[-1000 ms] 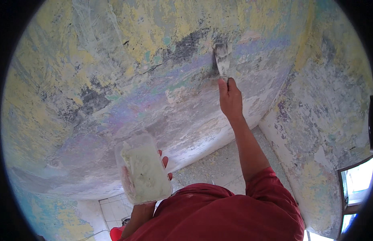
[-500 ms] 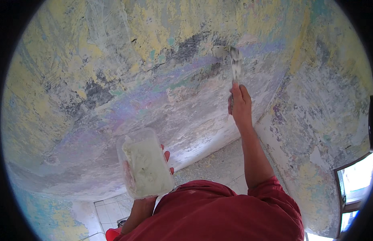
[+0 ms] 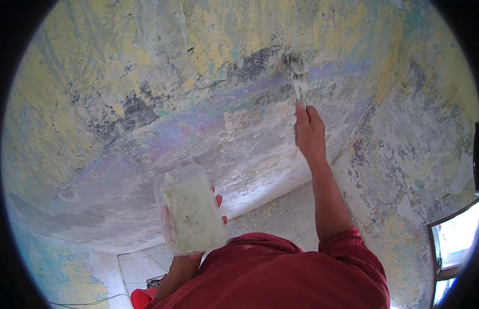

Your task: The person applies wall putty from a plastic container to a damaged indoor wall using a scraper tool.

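Observation:
My right hand (image 3: 310, 135), reaching up and forward, is closed round the handle of a putty knife (image 3: 299, 80). Its broad blade, smeared with white, is at the patchy wall (image 3: 198, 118), by a dark bare patch (image 3: 257, 64). Lower and to the left, my left hand (image 3: 217, 202) holds a clear plastic tub (image 3: 159, 198) from beneath, with fingertips showing along its right side. Pale whitish putty (image 3: 193, 213) fills much of the tub. The palm is mostly hidden behind it.
Another rough wall (image 3: 404, 149) meets this one at a corner on the right, with a bright window (image 3: 458, 237) in it. Light floor tiles (image 3: 139, 270) show below. A red object (image 3: 141, 297) and a thin cable (image 3: 90, 304) are at the lower left.
The putty knife's blade has shifted slightly left and turned. The pale dab beside the blade no longer shows there. The tub appears a little farther right in view.

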{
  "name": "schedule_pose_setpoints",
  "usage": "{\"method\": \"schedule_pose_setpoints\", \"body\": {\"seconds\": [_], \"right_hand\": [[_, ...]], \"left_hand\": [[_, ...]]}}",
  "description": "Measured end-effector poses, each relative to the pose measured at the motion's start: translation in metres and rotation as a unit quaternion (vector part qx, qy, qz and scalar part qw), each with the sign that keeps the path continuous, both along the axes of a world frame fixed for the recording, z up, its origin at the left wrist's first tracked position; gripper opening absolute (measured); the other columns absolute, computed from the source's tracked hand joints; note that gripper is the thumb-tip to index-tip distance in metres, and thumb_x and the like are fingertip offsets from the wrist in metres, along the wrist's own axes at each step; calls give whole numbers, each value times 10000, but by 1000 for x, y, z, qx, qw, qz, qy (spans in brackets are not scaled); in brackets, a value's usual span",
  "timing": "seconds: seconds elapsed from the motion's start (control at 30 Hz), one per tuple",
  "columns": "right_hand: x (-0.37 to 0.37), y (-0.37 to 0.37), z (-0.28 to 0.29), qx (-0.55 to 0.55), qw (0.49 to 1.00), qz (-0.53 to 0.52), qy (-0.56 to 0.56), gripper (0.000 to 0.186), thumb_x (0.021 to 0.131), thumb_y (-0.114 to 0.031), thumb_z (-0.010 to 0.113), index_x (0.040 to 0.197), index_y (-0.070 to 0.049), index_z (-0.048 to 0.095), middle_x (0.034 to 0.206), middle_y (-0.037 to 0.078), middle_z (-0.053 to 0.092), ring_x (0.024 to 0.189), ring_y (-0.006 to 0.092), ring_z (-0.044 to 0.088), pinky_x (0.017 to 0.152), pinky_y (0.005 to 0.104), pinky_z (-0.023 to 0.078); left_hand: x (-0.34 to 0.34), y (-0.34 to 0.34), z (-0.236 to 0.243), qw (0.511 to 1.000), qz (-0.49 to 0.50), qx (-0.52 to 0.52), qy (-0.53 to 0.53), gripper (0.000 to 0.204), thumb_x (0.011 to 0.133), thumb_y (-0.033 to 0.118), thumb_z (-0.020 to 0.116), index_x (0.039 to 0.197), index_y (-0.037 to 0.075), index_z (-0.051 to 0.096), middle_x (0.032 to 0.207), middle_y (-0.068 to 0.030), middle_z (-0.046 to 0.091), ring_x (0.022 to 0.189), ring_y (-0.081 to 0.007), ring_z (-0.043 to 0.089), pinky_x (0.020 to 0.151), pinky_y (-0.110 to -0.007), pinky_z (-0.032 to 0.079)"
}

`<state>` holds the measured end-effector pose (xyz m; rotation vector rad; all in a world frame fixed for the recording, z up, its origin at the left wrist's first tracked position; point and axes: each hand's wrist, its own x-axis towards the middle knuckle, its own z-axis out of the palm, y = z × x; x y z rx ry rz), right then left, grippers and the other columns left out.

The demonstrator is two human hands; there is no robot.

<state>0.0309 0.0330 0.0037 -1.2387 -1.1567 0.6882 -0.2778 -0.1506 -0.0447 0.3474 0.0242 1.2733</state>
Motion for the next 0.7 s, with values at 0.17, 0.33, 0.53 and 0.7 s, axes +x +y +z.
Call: {"method": "schedule_pose_setpoints", "body": {"seconds": [0.17,0.33,0.53,0.7], "right_hand": [[-5,2,-31,-50,997,14,-51,458,1067,-411,546,915,20,565,709,133,529,664,205,464,646,389,439],[-24,-20,-79,-37,998,50,-33,374,1068,-354,556,902,-18,559,665,59,492,574,128,441,538,330,386],[-64,6,-2,100,992,24,-79,359,1063,-336,562,941,1,554,708,188,598,602,338,571,603,425,478],[-80,5,-69,-2,966,-8,-258,324,1066,-329,514,1014,-11,541,828,298,665,809,533,630,646,552,486]], "left_hand": [[-5,-6,0,999,8,-17,-39,946,930,722,532,1646,200,200,1687,-182,209,1537,-386,274,1100,-729,349],[-13,-8,-4,999,13,-18,-32,944,933,722,526,1646,198,198,1684,-189,214,1535,-390,276,1098,-729,354],[-22,-13,-2,999,18,-25,-33,933,940,718,516,1646,199,195,1679,-203,218,1533,-396,279,1099,-730,354],[-33,-12,-2,1000,22,-15,-12,928,940,719,515,1647,209,196,1683,-193,216,1535,-389,279,1103,-728,347]]}}
